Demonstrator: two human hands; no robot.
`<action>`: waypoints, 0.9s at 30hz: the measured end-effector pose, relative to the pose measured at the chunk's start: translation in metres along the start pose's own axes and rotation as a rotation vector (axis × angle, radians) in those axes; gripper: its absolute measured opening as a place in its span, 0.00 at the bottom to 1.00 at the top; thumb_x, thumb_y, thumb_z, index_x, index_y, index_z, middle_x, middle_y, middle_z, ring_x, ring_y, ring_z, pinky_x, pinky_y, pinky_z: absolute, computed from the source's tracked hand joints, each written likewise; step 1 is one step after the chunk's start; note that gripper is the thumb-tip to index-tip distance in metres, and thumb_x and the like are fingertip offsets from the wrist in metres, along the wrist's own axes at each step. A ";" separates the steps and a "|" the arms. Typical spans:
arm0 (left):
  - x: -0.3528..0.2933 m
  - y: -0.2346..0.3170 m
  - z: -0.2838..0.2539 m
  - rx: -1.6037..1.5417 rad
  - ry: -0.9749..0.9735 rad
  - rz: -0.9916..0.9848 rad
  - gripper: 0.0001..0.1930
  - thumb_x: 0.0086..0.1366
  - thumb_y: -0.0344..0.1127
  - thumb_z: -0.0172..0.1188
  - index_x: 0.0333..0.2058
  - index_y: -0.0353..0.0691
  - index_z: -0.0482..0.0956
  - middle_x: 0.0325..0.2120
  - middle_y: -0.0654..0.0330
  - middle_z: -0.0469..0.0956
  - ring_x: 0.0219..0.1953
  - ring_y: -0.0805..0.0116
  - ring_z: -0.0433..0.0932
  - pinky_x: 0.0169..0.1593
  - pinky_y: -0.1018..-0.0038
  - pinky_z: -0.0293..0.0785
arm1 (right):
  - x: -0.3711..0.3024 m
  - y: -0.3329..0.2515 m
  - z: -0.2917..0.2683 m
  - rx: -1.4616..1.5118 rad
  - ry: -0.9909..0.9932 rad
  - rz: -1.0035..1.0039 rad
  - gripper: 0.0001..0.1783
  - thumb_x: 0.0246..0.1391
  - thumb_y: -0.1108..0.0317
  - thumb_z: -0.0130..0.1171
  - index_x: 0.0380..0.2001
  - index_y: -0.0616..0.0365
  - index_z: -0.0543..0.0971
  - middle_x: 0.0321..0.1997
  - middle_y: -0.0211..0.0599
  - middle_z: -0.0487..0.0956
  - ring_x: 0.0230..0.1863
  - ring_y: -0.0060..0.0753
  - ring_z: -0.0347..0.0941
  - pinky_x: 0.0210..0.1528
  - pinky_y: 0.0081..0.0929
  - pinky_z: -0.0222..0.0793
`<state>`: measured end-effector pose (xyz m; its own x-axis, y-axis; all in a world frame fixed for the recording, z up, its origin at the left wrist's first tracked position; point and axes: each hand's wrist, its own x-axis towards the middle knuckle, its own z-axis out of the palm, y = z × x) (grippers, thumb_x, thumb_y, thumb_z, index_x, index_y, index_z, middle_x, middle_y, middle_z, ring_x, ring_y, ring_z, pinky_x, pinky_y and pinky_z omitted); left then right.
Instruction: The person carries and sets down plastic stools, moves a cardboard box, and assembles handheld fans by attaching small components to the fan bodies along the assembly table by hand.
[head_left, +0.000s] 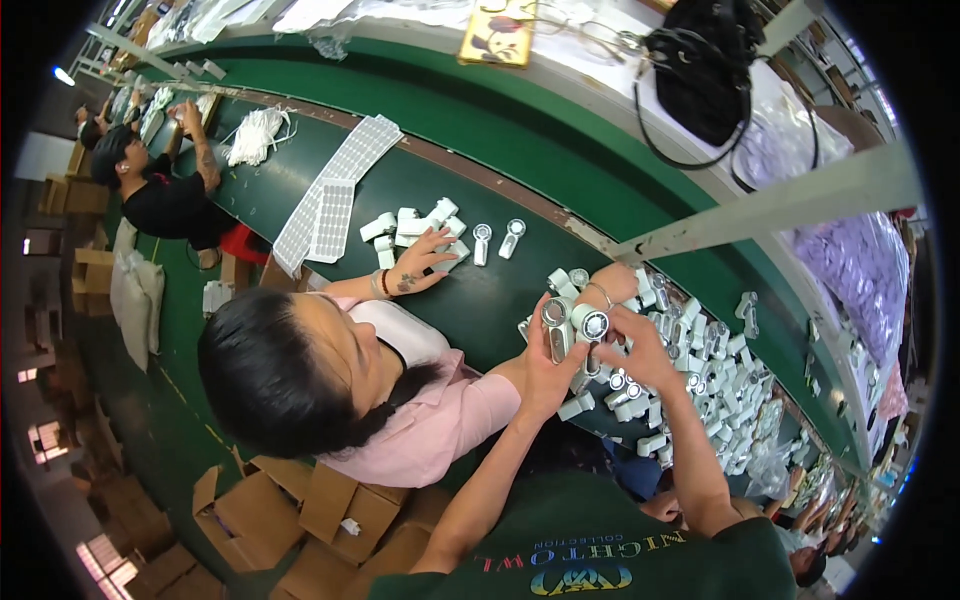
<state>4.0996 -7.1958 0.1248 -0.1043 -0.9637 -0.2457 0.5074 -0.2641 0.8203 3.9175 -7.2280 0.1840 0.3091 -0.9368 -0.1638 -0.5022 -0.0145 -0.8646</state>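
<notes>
My left hand (543, 375) is closed around a small white handheld fan (556, 340), its round head up and the thumb across the front. Right beside it is a second handheld fan (593, 326), with a silvery hub in its grille. My right hand (645, 352) has its curled fingers at the side of this second fan; how firmly it grips is partly hidden. A co-worker's hand with a bracelet (612, 286) reaches past just beyond my hands, towards a large heap of similar white fans (710, 370) on my right.
The co-worker in pink (430, 420) sits close on my left, the other hand (425, 258) over a small group of fans. Two fans (482, 244) lie apart on the green belt (350, 255). White gridded trays (335, 190) lie farther left. Cardboard boxes (250, 515) stand below; a pale post (770, 205) slants across.
</notes>
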 end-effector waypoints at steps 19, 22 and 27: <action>-0.061 0.037 -0.052 -0.314 0.034 -0.210 0.46 0.67 0.34 0.68 0.75 0.51 0.47 0.53 0.48 0.76 0.39 0.51 0.85 0.36 0.60 0.85 | 0.289 0.119 0.166 -0.864 -0.335 -0.452 0.14 0.59 0.64 0.58 0.47 0.55 0.79 0.47 0.45 0.78 0.53 0.52 0.75 0.57 0.45 0.74; -0.050 0.039 -0.047 -0.280 0.054 -0.153 0.43 0.68 0.35 0.67 0.75 0.50 0.49 0.53 0.50 0.77 0.40 0.52 0.85 0.40 0.58 0.86 | 0.248 0.102 0.112 -0.580 -0.007 -0.438 0.26 0.47 0.74 0.66 0.52 0.51 0.78 0.49 0.37 0.79 0.51 0.49 0.73 0.57 0.43 0.74; -0.022 0.054 -0.082 -0.004 0.130 -0.081 0.29 0.69 0.42 0.67 0.62 0.37 0.67 0.48 0.51 0.81 0.43 0.59 0.85 0.48 0.64 0.84 | 0.120 0.050 0.045 -0.212 0.371 -0.407 0.23 0.44 0.74 0.65 0.48 0.53 0.79 0.51 0.37 0.75 0.57 0.49 0.71 0.60 0.45 0.72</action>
<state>4.1995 -7.1855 0.1317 -0.0342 -0.9259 -0.3762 0.5054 -0.3408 0.7928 3.9655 -7.3257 0.1001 0.2265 -0.9003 0.3718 -0.5649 -0.4323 -0.7028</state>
